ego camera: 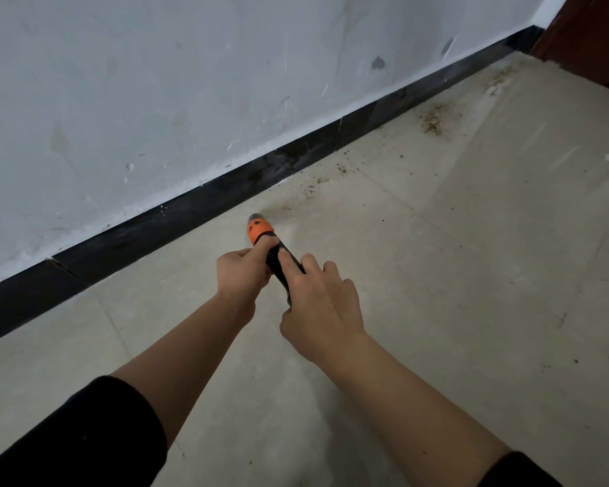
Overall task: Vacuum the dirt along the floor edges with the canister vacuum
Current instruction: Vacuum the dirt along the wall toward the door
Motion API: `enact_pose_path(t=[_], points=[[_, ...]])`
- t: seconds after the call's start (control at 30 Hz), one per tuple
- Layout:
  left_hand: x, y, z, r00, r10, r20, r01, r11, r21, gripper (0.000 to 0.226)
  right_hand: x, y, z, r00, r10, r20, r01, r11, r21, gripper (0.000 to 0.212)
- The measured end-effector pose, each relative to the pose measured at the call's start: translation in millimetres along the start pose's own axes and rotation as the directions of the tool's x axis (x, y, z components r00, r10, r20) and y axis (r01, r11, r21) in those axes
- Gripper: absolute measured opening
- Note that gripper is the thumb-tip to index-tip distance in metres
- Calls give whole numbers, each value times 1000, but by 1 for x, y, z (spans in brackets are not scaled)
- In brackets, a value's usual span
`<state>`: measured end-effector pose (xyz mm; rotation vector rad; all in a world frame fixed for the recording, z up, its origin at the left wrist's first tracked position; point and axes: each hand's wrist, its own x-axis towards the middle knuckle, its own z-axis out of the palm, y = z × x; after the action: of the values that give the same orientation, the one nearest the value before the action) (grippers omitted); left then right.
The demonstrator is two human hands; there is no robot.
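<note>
Bare indoor room: scuffed white wall (pixel 155 100), black baseboard (pixel 190 212), dusty beige tiled floor (pixel 471 293).

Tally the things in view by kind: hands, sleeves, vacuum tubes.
Hands: 2 (left hand, right hand)
Black fabric sleeves: 2 (left sleeve, right sleeve)
Black plastic vacuum tube with orange collar: 1
Total: 5

No legible txt, labels, nos. or signs — none on nozzle (pixel 260 230), wall (pixel 155 100).
</note>
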<state>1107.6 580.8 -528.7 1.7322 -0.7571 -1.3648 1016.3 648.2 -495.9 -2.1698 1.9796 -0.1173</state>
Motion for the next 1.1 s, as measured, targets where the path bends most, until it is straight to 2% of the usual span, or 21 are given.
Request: enact_pose_path(t=[0.23, 0.4, 1.1], points=[[-15, -2, 13, 997, -44, 65, 48, 997, -53, 30, -12, 17, -10, 999, 33, 28, -32, 999, -29, 79], [-24, -6, 29, 993, -60, 102, 63, 998, -24, 30, -23, 33, -15, 995, 78, 57, -76, 996, -41, 79], [-50, -17, 77, 975, -73, 208, 89, 994, -70, 26, -50, 77, -24, 985, 173, 18, -171, 981, -92, 77]])
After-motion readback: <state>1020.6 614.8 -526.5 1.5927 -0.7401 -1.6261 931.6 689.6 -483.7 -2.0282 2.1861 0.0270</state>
